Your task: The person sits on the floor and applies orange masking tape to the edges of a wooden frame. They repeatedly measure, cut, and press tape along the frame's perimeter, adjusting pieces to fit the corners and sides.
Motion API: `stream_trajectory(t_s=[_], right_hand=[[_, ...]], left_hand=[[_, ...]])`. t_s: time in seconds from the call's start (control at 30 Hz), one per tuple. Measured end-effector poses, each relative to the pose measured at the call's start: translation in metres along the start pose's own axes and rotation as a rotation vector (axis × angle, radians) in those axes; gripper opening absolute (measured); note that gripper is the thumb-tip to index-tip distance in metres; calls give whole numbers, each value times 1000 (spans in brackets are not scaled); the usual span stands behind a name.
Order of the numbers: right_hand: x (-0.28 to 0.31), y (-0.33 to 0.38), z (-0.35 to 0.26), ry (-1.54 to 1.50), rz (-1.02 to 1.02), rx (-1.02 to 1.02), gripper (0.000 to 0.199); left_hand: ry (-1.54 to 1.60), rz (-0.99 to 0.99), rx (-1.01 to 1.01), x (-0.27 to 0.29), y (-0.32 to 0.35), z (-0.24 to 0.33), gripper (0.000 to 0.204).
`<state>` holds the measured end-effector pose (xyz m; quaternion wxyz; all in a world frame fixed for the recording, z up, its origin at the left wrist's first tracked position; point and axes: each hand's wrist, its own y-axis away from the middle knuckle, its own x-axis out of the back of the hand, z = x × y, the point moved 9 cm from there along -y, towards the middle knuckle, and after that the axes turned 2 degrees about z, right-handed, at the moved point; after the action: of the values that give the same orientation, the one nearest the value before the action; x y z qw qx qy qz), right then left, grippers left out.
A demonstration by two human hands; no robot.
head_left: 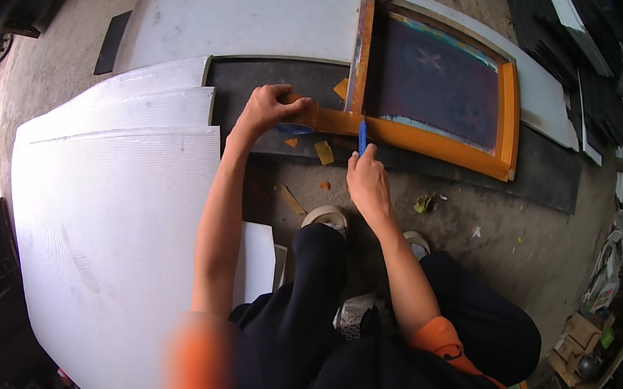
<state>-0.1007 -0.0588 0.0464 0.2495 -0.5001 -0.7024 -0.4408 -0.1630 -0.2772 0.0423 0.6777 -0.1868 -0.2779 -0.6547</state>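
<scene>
A wooden frame with dark mesh, like a printing screen, lies flat on a black sheet. Wide orange-brown tape covers its near and right sides; the left side shows bare wood. My left hand grips a roll of the same tape, whose strip stretches to the frame's near left corner. In my right hand is a blue utility knife, its tip at the tape by that corner. Its blade is too small to make out.
White ribbed plastic sheets are stacked to my left, and a large white panel lies behind the frame. Tape scraps and a crumpled leaf litter the floor. Dark boards stand at the right.
</scene>
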Motion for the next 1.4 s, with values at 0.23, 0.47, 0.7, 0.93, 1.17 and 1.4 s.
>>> stream_trajectory(t_s=[0.23,0.47,0.7,0.93,1.17,1.4], right_hand=[[-3,43,11,59,-45,-11,27],[55,-62,21,71,189,157,43],[31,-87,31,22,61,146,53],[9,-61,-40,-158,72,270,37],[-68,-66,-59,-180,-144,257,45],[93,-32,-26,99,-120,677,31]], left_hand=[[41,85,-62,10,7,-2,54],[81,10,-8,4,5,0,50],[159,-96,147,26,11,-29,42],[-265,419,-337,84,39,29,27],[-566,318,-313,6,59,22,24],[-436,283,-333,38,77,56,29]])
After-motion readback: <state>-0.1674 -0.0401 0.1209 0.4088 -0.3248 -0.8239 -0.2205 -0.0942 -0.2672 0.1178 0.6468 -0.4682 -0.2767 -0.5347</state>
